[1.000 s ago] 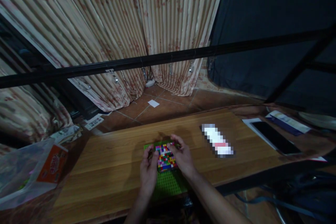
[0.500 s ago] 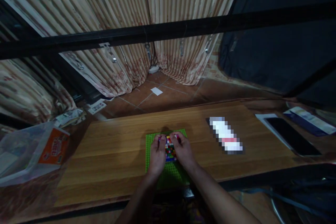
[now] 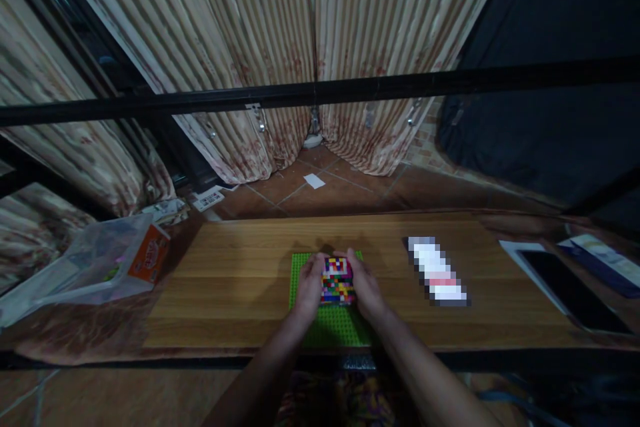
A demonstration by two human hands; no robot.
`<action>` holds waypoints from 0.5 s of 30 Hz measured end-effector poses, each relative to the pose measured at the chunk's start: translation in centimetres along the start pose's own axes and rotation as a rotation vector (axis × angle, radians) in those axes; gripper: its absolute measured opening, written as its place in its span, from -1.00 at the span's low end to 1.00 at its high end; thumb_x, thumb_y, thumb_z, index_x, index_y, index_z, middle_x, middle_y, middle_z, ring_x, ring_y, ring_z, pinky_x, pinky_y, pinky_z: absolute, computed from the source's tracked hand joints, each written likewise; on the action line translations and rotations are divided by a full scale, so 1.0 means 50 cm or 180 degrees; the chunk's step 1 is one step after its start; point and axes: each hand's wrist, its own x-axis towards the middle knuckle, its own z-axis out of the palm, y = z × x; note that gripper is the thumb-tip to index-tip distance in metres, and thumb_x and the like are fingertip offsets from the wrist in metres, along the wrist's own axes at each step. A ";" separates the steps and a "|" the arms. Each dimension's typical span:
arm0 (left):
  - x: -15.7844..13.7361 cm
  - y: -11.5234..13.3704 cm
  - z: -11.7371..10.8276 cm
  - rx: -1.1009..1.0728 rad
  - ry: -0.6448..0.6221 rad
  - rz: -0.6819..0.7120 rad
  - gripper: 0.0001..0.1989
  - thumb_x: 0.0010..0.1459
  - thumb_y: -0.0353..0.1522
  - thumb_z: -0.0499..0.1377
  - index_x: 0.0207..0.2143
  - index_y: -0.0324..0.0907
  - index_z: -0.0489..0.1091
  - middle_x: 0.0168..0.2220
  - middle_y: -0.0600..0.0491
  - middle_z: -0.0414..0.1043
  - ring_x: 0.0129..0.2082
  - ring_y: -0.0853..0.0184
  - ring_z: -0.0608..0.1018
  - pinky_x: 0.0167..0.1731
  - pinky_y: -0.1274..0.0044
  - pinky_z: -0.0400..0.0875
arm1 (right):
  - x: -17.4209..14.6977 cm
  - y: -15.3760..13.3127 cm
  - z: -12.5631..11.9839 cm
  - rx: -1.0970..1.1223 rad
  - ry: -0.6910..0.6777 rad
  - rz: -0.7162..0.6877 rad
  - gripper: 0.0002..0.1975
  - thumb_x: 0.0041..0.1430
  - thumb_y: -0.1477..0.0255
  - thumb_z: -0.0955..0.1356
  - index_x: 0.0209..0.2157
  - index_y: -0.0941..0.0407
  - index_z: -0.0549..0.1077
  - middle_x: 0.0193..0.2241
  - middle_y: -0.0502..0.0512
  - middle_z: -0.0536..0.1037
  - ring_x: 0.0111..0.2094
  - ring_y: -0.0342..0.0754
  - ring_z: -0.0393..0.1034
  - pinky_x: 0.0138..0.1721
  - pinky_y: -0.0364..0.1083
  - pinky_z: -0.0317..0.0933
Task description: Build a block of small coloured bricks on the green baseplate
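Scanning left to right: a plastic bag (image 3: 95,260) lies off the table's (image 3: 225,293) left end. My left hand (image 3: 309,285) and right hand (image 3: 367,285) flank the brick block (image 3: 337,280), each grip clamped on its side. The block sits on the green baseplate (image 3: 330,327), mid-table near the front edge. A phone (image 3: 570,290) lies far right.

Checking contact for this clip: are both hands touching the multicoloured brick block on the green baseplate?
Touching. The head view shows the left hand and right hand pressed against opposite sides of the multicoloured brick block over the green baseplate.
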 end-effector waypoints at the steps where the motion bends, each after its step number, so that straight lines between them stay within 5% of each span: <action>1: -0.001 0.000 -0.002 -0.0078 -0.0007 -0.0050 -0.59 0.08 -0.06 0.02 -0.35 -0.21 0.42 -0.41 0.01 0.47 -0.39 0.29 0.49 -0.39 0.52 0.36 | -0.001 -0.002 -0.003 0.0152 -0.0025 0.0135 -0.52 0.02 0.01 0.24 -0.35 0.08 0.56 -0.43 0.06 0.59 -0.42 -0.03 0.45 -0.41 -0.10 0.27; 8: -0.002 -0.005 -0.006 -0.0199 0.0077 0.0010 -0.68 0.04 -0.22 0.02 -0.32 -0.18 0.48 -0.24 0.02 0.51 -0.22 0.27 0.51 -0.20 0.49 0.35 | -0.001 -0.005 -0.003 0.0375 0.0105 -0.0086 -0.74 -0.11 0.23 0.34 -0.40 0.03 0.59 -0.25 0.02 0.60 -0.18 -0.02 0.44 -0.18 -0.11 0.27; 15: 0.001 -0.015 -0.001 -0.0089 0.0157 0.0085 -0.74 0.03 -0.23 0.03 -0.42 -0.17 0.44 -0.41 0.08 0.45 -0.35 0.31 0.47 -0.30 0.53 0.34 | 0.017 0.021 0.007 0.0335 0.0171 -0.0049 -0.74 -0.10 0.20 0.32 -0.46 0.05 0.57 -0.48 -0.01 0.59 -0.49 -0.08 0.42 -0.44 -0.13 0.26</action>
